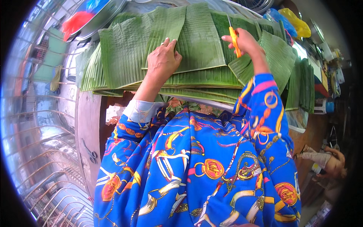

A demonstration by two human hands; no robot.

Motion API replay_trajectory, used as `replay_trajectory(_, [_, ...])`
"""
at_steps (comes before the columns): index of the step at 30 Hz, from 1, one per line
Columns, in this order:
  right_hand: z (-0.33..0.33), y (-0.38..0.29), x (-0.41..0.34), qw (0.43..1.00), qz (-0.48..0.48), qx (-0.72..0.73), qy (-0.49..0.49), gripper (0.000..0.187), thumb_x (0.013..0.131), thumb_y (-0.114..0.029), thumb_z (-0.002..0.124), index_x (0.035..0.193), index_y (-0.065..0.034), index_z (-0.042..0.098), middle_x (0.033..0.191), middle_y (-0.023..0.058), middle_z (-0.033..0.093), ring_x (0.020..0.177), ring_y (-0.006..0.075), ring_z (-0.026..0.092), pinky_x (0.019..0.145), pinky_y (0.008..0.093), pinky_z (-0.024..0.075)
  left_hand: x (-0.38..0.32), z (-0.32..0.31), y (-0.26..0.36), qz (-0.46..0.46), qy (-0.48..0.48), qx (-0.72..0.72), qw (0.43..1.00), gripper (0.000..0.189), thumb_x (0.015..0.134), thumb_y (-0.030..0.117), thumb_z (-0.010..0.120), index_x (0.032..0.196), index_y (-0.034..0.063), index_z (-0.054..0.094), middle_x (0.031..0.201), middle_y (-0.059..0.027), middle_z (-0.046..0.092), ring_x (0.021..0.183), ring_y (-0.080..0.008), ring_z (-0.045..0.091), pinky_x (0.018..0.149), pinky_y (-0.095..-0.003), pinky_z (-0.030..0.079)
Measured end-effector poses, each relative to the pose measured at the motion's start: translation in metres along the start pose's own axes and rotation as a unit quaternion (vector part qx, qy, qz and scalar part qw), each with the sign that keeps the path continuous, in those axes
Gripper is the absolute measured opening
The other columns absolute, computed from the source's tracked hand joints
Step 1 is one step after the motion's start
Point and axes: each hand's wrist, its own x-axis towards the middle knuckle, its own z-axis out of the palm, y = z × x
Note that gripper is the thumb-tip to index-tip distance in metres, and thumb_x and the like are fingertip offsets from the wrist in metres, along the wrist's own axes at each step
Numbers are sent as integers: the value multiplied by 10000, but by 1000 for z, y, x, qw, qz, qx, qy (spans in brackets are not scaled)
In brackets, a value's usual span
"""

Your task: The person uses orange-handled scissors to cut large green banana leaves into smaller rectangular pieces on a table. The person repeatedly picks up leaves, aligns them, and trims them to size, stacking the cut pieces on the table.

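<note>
My left hand [164, 59], with a ring on one finger, rests on a banana leaf strip [167, 24] that lies across wider cut leaf pieces. Its fingertips touch the strip near the right edge. Whether they pinch the leaf is hidden. In my right hand [246, 42] is a pair of scissors with orange handles [234, 41], blades pointing away from me over the dark green leaves. Just under my right wrist, a loose leaf piece [276, 54] slants over the pile. More stacked leaves [198, 81] form layers along the near edge.
A metal basin [99, 21] with a red plastic bag [75, 24] stands back left. Dark-handled scissors [90, 151] lie on the wooden ledge [88, 119] at left, beside wire bars [54, 153]. Yellow [296, 22] and blue plastic bags [279, 18] sit back right. A person [326, 160] is farther right.
</note>
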Motion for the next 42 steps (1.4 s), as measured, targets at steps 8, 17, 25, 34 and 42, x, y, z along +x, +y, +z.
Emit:
replay_trajectory(8, [63,-3,92,971,74,-186,134,888,628,-617,823,1219,-23,532,1137,124,670,992,250,673,851,361,512,14,18,-9,40,28,81,996,274,845,308,638,1034,123,711,1325,-94,568,1238,-288,494,999,-495,387])
replay_trajectory(17, [85,-31,79,973,96,-137,160,954,602,-618,827,1323,-131,436,1262,52,634,1167,225,605,1113,545,237,39,79,-5,110,-2,-11,994,359,900,239,563,1258,215,572,1367,-66,513,1350,-314,409,1117,-601,257])
replay_trajectory(25, [105,-20,87,964,32,-128,230,622,714,-400,786,1207,-192,468,1134,38,680,1073,264,647,1048,525,302,37,80,0,108,13,-12,994,368,897,219,546,1264,219,574,1370,-69,509,1339,-315,424,1107,-607,267])
replay_trajectory(34, [89,15,110,962,-69,-42,262,684,628,-347,878,1172,-134,524,1139,86,673,1044,292,644,888,391,508,61,71,10,77,-104,10,992,485,887,266,558,1370,291,519,1444,-95,435,1411,-326,301,1109,-656,210])
replay_trajectory(42, [82,24,104,969,-122,80,199,684,666,-219,864,1248,-73,535,1152,111,656,1044,257,636,894,364,497,65,74,14,92,-95,46,990,518,911,288,533,1421,341,454,1523,-83,350,1437,-334,253,1129,-665,157])
